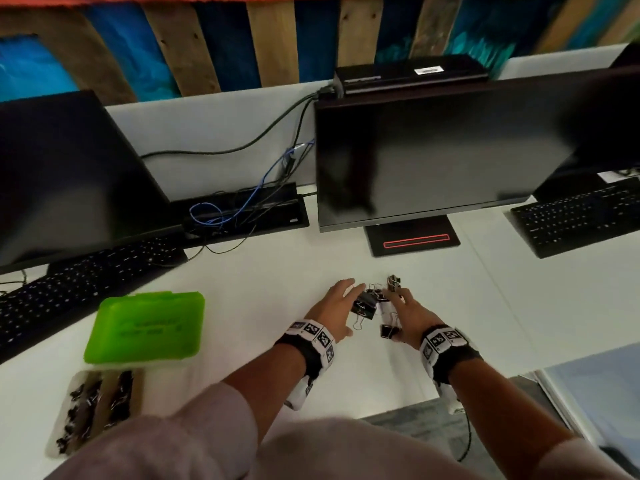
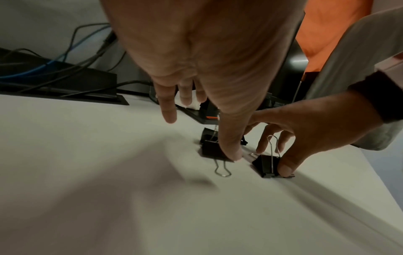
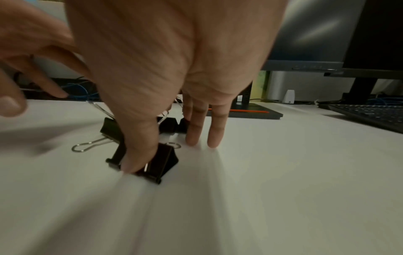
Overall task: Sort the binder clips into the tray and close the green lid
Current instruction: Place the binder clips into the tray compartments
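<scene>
Looking down from your head, only that view shows the green lid point(image 1: 147, 326) open at far left with the tray point(image 1: 95, 412) of clips just nearer you. Your left hand point(image 1: 334, 311), fingers extended, presses 1 binder clip point(image 2: 214, 151) against the surface point(image 1: 263, 282). Your right hand point(image 1: 410, 320) pinches a second clip point(image 3: 161, 163) just beside it.
</scene>
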Demonstrator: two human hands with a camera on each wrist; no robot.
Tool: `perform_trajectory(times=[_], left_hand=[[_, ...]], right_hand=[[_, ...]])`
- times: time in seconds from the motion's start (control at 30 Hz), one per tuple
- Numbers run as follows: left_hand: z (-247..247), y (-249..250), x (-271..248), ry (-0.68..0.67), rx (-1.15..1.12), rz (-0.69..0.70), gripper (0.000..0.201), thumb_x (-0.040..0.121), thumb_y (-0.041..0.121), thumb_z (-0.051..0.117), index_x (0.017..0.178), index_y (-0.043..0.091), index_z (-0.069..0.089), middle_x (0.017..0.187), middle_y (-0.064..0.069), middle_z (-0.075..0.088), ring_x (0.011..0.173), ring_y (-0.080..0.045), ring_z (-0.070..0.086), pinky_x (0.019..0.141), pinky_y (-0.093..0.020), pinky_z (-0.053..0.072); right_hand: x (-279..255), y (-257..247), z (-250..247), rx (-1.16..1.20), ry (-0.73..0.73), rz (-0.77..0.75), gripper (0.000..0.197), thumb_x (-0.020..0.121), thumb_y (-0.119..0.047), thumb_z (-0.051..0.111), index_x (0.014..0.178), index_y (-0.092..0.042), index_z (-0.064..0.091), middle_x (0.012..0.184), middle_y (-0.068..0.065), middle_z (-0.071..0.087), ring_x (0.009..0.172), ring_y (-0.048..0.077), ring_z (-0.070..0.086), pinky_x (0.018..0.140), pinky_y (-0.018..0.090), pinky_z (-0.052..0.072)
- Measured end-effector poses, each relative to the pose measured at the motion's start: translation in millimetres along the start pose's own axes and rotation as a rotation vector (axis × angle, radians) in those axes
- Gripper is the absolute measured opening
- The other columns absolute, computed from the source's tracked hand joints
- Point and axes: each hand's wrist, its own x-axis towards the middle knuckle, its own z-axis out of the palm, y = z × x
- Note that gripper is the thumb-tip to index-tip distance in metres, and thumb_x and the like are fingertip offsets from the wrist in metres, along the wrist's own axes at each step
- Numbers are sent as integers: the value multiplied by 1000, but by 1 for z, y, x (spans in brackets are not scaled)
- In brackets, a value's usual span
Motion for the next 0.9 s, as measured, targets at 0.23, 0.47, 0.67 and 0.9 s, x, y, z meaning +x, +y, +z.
perform_trajectory(times=[0.23, 0.47, 0.67, 0.9], left_hand=[[11, 11, 27, -109, 164, -28, 102, 70, 12, 77, 146, 28, 12, 152, 4, 21, 135, -22, 27, 97, -43, 45], [15, -17, 8, 32, 88, -80, 50, 79, 24, 68, 124, 21, 48, 122, -1, 48, 119, -20, 41, 86, -38, 50], [-3, -39, -12, 131, -77, -156, 46, 77, 26, 73, 118, 18, 52, 119, 0, 50, 102, -21, 58, 88, -28, 45], [-8, -62, -43, 156, -177, -154, 33, 74, 0, 65, 105, 12, 61, 115, -5, 52, 99, -21, 59, 91, -29, 48]], right_hand=[[5, 2, -9, -142, 73, -137, 96, 63, -30, 81, 138, -35, 20, 144, -4, 21, 122, 22, 41, 88, 42, 49], [20, -7, 1, -85, -116, -267, 94, 69, -8, 78, 140, -40, 26, 147, -1, 21, 127, 26, 38, 95, 43, 48], [28, -39, 4, -162, -130, -349, 76, 84, -24, 65, 142, -42, 19, 146, 0, 24, 122, 26, 41, 84, 44, 51], [34, -73, 15, -49, -113, -389, 52, 89, -18, 58, 137, -26, 41, 117, 10, 50, 99, 31, 57, 83, 41, 50]])
